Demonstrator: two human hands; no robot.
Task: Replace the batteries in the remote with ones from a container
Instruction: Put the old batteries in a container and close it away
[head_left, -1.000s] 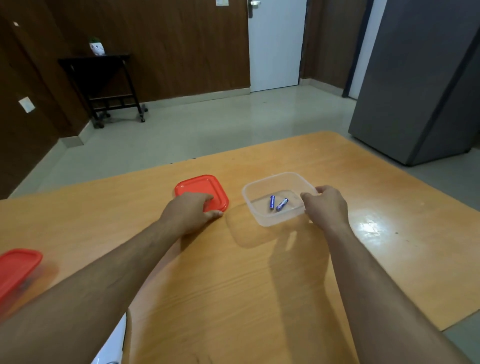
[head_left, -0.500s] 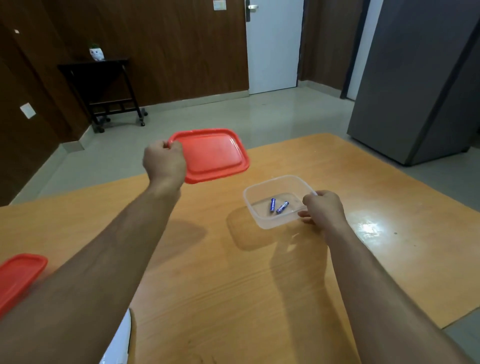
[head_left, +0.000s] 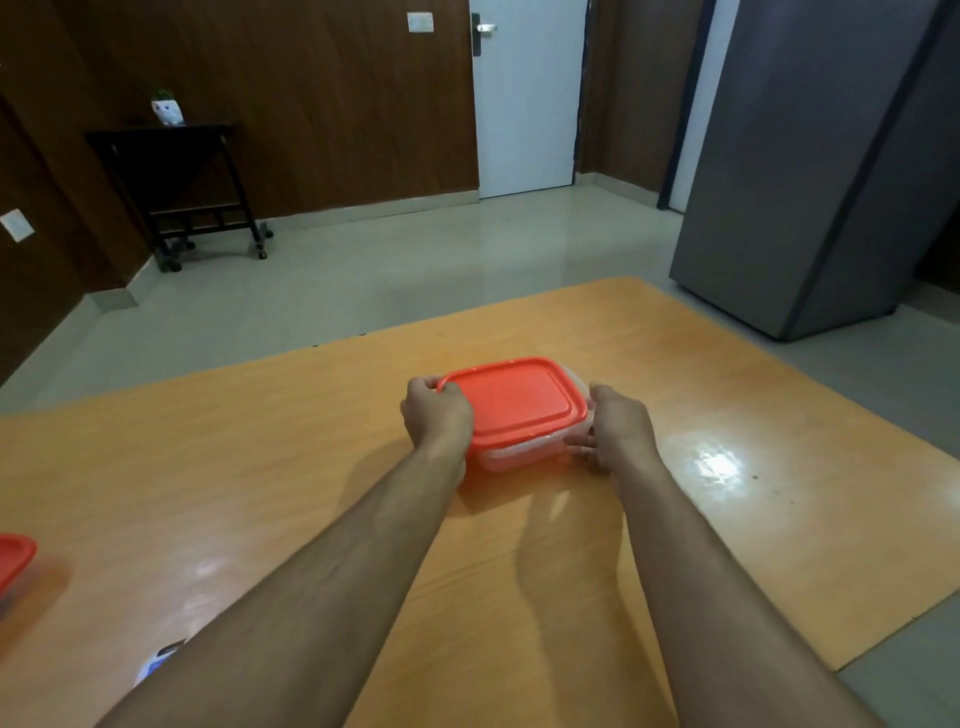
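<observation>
- The red lid (head_left: 514, 402), held up in the air half a second ago, now sits on the clear container (head_left: 519, 457).
- Left hand (head_left: 436, 415) grips the lid's left edge.
- Right hand (head_left: 615, 428) holds the container's right side, mid-surface (head_left: 727, 374).

A person's 2 bare hands close in on a clear plastic container (head_left: 519, 454) on an orange wooden table (head_left: 675, 519). The left hand (head_left: 436, 415) grips the left end of the red lid (head_left: 514, 400), which lies on the container's rim, fingers curled over its far corner. The right hand (head_left: 615, 428) holds the container's right side, fingertips against the wall below the lid. Another red lid (head_left: 13, 564) shows well left of both hands.
</observation>
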